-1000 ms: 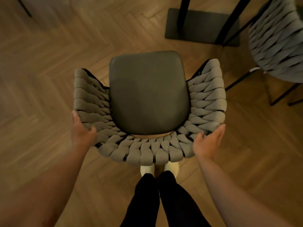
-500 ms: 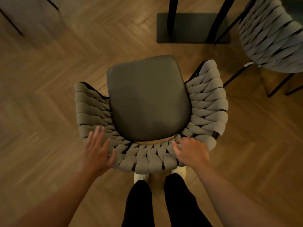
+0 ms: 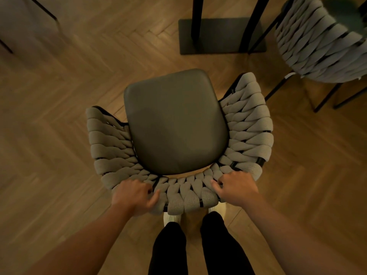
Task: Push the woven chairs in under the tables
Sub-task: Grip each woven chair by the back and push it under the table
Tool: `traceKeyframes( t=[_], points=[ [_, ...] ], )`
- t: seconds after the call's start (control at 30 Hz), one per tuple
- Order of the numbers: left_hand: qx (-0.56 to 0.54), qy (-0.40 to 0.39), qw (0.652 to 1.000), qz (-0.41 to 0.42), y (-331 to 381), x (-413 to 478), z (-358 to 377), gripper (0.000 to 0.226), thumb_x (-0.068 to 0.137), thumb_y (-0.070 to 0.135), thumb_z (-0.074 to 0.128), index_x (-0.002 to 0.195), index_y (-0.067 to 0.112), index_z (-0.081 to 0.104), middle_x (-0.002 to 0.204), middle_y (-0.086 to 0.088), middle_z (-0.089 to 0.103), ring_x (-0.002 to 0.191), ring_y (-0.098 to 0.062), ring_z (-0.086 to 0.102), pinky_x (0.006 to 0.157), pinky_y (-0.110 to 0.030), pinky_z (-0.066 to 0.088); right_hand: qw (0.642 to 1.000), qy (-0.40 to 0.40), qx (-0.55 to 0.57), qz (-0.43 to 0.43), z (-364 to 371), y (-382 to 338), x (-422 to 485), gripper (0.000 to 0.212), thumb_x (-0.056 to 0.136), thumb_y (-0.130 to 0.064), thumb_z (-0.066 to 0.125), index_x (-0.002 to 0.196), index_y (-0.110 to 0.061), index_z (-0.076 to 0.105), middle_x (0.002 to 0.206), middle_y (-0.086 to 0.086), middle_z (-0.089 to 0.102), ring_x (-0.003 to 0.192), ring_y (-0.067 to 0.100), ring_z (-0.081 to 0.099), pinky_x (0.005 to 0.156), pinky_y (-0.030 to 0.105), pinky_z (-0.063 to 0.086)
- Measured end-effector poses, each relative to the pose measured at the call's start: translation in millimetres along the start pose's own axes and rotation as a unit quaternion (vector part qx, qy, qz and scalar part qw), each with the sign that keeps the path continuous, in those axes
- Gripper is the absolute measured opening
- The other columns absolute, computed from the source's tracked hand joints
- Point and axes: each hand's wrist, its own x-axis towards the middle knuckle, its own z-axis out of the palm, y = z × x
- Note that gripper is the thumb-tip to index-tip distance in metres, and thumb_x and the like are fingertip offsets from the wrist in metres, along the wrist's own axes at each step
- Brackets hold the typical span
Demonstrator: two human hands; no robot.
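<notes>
A woven chair [image 3: 248,124] with grey braided straps and a dark padded seat stands right below me on the wooden floor. My left hand [image 3: 133,196] grips the top rim of its backrest at the rear left, fingers curled over the straps. My right hand [image 3: 237,187] grips the same rim at the rear right, fingers curled over the straps too. Ahead of the chair stands the table's dark flat base [image 3: 221,35] with black upright legs; the tabletop is out of view.
A second woven chair [image 3: 321,46] with thin black legs stands at the upper right, close to the table base. Thin black legs [image 3: 44,10] of other furniture show at the upper left. My legs and white shoes [image 3: 171,218] are directly behind the chair.
Both hands came in from the chair's outer sides to the top of the backrest. The right closed on the rim first, then the left, which was open above it, curled round the straps.
</notes>
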Motion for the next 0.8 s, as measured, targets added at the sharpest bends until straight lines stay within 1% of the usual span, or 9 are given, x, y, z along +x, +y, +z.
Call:
traceKeyframes(
  t=[0.07,0.23,0.37,0.43,0.5,0.63,0.7,0.8],
  points=[
    [0.0,0.012,1.0,0.003,0.3,-0.4,0.5,0.08,0.081,0.073,-0.001,0.076,0.026,0.063,0.064,0.005,0.06,0.057,-0.012,0.055,0.052,-0.026,0.04,1.0,0.004,0.005,0.009,2.6,-1.0,-2.5,0.065,0.1,-0.061,0.025,0.067,-0.022,0.066,0.059,-0.002,0.055,0.055,0.015,0.052,0.052,0.03,0.04],
    [0.002,0.031,0.999,0.019,5.3,-0.4,-0.4,0.082,0.08,0.073,-0.002,0.072,0.024,0.064,0.062,0.003,0.06,0.05,-0.011,0.043,0.049,-0.027,0.035,0.999,-0.003,0.022,0.026,13.3,0.7,-17.6,0.064,0.099,-0.062,0.025,0.066,-0.023,0.064,0.059,-0.004,0.054,0.055,0.012,0.052,0.055,0.032,0.044],
    [0.021,0.04,0.999,0.029,16.2,4.3,-5.8,0.081,0.081,0.071,-0.001,0.07,0.022,0.063,0.06,0.003,0.058,0.048,-0.011,0.042,0.047,-0.027,0.035,0.998,-0.001,0.038,0.042,17.9,8.1,-27.3,0.064,0.1,-0.06,0.026,0.067,-0.022,0.064,0.058,-0.003,0.053,0.055,0.013,0.051,0.055,0.031,0.042],
    [0.031,0.04,0.998,0.037,22.5,7.7,-9.3,0.079,0.084,0.07,0.002,0.071,0.022,0.063,0.058,0.004,0.055,0.049,-0.011,0.041,0.047,-0.027,0.032,0.998,0.0,0.04,0.053,19.8,12.9,-30.6,0.066,0.1,-0.06,0.026,0.064,-0.021,0.063,0.056,-0.002,0.052,0.054,0.015,0.052,0.055,0.031,0.043],
    [0.035,0.04,0.998,0.042,28.1,12.0,-13.0,0.075,0.089,0.068,0.007,0.071,0.021,0.063,0.057,0.005,0.051,0.049,-0.011,0.039,0.046,-0.025,0.029,0.997,0.008,0.043,0.06,21.8,18.3,-33.2,0.066,0.101,-0.059,0.026,0.059,-0.019,0.058,0.054,-0.001,0.048,0.051,0.016,0.05,0.053,0.031,0.04],
    [0.034,0.05,0.997,0.052,38.4,21.3,-18.2,0.08,0.082,0.07,0.0,0.067,0.021,0.061,0.055,0.006,0.049,0.047,-0.01,0.037,0.045,-0.025,0.027,0.997,0.023,0.035,0.068,18.9,29.1,-35.0,0.065,0.103,-0.058,0.024,0.055,-0.02,0.047,0.052,-0.001,0.041,0.048,0.016,0.039,0.049,0.03,0.029],
    [0.036,0.047,0.997,0.055,41.6,25.9,-20.4,0.079,0.084,0.07,0.002,0.067,0.022,0.061,0.055,0.006,0.051,0.047,-0.01,0.038,0.046,-0.025,0.028,0.997,0.024,0.031,0.071,17.3,34.6,-33.7,0.065,0.103,-0.058,0.023,0.055,-0.02,0.046,0.052,-0.001,0.04,0.047,0.016,0.036,0.049,0.031,0.028],
    [0.043,0.04,0.997,0.054,47.2,34.0,-26.8,0.07,0.09,0.067,0.012,0.068,0.022,0.061,0.057,0.006,0.052,0.048,-0.01,0.039,0.046,-0.025,0.029,0.996,0.024,0.03,0.079,15.7,44.3,-29.6,0.066,0.102,-0.059,0.023,0.054,-0.02,0.047,0.05,-0.001,0.039,0.046,0.016,0.035,0.049,0.031,0.029]
  ],
)
